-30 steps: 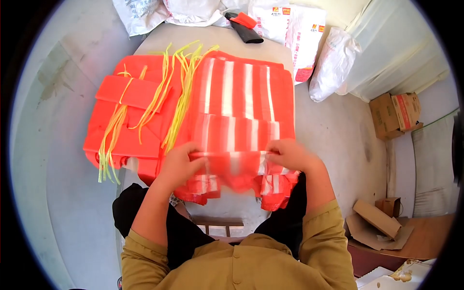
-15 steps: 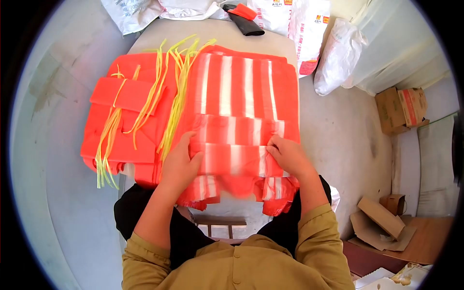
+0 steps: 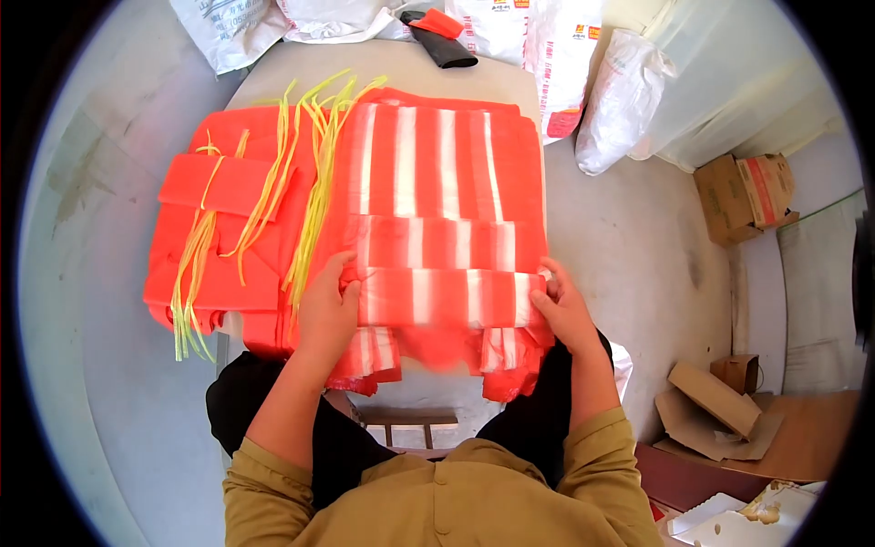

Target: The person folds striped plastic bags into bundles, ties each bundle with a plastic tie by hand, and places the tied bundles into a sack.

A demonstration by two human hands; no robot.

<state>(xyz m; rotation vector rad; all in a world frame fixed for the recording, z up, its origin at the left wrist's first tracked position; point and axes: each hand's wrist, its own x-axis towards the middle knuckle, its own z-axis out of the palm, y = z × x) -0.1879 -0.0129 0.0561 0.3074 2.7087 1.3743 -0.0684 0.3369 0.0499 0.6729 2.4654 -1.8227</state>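
Note:
A stack of red-and-white striped plastic bags (image 3: pixel 424 164) lies in front of me, its near part folded back in bands. My left hand (image 3: pixel 330 305) is at the left edge of the nearest band, thumb and index finger apart. At the band's right end, my right hand (image 3: pixel 565 310) touches the white corner with its thumb, fingers spread. Some fingertips are hidden at the edges. Crumpled bag handles (image 3: pixel 510 360) hang toward my lap. To the left are plain red folded bags (image 3: pixel 228 246), with yellow strips (image 3: pixel 324 182) lying across them.
White printed sacks (image 3: pixel 565 73) stand beyond the table (image 3: pixel 365 66), with a black roll (image 3: pixel 444 47) in front. Cardboard boxes (image 3: pixel 743 196) are by the right wall. An opened carton (image 3: pixel 715 410) sits lower right. A stool's wooden rungs (image 3: pixel 410 421) show between my legs.
My right hand has slid outward to the right end of the folded band, and its fingers have loosened. My left hand remains at the left edge. The whole view has shifted slightly.

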